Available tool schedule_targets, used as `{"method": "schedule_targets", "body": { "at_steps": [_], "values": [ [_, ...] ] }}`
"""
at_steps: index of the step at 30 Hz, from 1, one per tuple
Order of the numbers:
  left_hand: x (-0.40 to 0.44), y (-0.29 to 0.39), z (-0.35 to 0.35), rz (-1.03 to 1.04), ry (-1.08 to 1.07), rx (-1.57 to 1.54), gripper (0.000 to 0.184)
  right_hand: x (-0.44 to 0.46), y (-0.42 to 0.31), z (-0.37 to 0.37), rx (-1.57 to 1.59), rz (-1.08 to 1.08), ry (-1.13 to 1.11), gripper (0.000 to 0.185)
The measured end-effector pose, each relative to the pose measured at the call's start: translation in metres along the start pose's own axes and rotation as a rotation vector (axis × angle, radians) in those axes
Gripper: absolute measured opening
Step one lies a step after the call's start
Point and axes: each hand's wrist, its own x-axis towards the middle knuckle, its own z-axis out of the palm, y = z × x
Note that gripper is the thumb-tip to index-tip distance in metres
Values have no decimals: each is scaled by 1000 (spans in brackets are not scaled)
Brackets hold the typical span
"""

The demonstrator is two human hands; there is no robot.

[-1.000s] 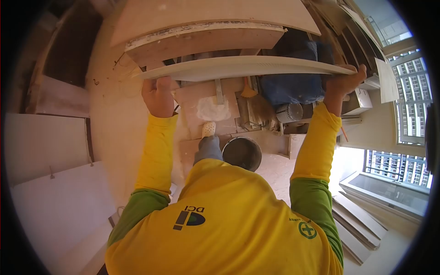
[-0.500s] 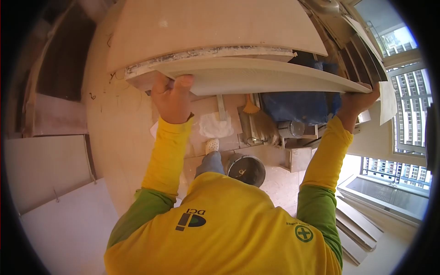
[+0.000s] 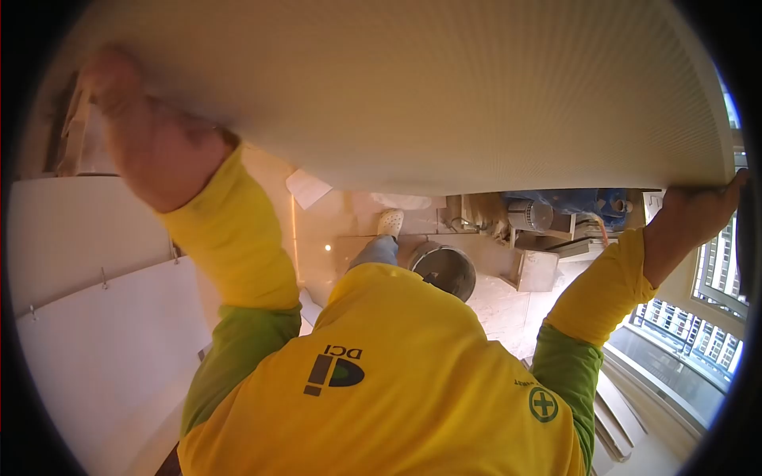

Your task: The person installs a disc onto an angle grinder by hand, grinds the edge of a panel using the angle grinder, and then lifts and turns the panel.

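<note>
A large pale panel (image 3: 444,95) with fine parallel ribbing fills the upper part of the head view, raised close to the camera. My left hand (image 3: 151,135) is closed on its left edge, slightly blurred, and some fingers are hidden. At the lower right corner, my right hand (image 3: 694,218) grips the edge, its fingers partly behind the panel. Both arms are stretched apart.
A round bucket (image 3: 444,270) stands on the floor by my foot (image 3: 390,223). Beyond it are a metal can (image 3: 529,215), blue plastic sheeting (image 3: 587,202) and a small box (image 3: 536,270). White boards (image 3: 111,341) lean at left; planks (image 3: 619,412) lie at right near the window.
The panel has come up and nearer, now showing its broad ribbed face and covering the stack behind. My left hand moved up and left; my right hand moved right and slightly down.
</note>
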Motion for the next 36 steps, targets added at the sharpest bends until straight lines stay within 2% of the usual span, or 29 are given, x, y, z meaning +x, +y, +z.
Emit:
{"method": "schedule_targets", "body": {
  "at_steps": [2, 4, 5, 6, 8, 10, 12, 15, 20, 22, 23, 25, 29, 31, 33, 35, 36],
  "values": [
    [-11, 25, -9, 38, -4, 26, 42, -17, -10, -16, 12, -30, -6, 51],
    [-25, 51, -21, 91, -11, 43, 41, -34, -19, -39, 111, 120, 1, 46],
    [-35, 66, -29, 133, 1, 117, 40, -43, -15, -60, 121, 124, 8, 46],
    [-46, 81, -37, 175, 12, 191, 39, -57, -11, -80, -151, -143, -133, 46],
    [-72, 112, -60, 173, -23, 184, 40, -78, -13, -118, -426, -393, -270, 47],
    [-93, 137, -75, 186, -61, 159, 41, -108, -50, -118, 266, 205, 11, 49],
    [-114, 158, -88, 219, -2, 292, 51, -139, -63, -140, 178, 171, -6, 50],
    [-137, 181, -101, 207, 6, 328, 52, -169, -67, -174, 83, 122, -16, 50],
    [-148, 196, -142, 117, -19, 226, 54, -216, -82, -203, 129, 196, 30, 50],
    [-150, 197, -159, 95, -60, 187, 55, -229, -71, -223, 20, 185, 83, 46],
    [-150, 201, -170, 4, -91, 166, 55, -236, -69, -230, -18, 181, 100, 45],
    [-156, 203, -190, -97, -121, 151, 54, -252, -74, -238, 227, 356, 95, 46],
    [-160, 202, -213, -98, -233, 168, 45, -276, -69, -261, 135, 363, 142, 40],
    [-165, 203, -222, -122, -268, 184, 42, -283, -62, -284, 404, 493, -6, 32],
    [-169, 203, -228, -198, -272, 139, 39, -297, -72, -283, 111, 378, 200, 32],
    [-167, 200, -244, -207, -304, 121, 37, -308, -65, -305, 293, 393, 42, 31],
    [-167, 199, -249, -202, -319, 121, 35, -316, -64, -306, 115, 279, 19, 29]
  ]
}}
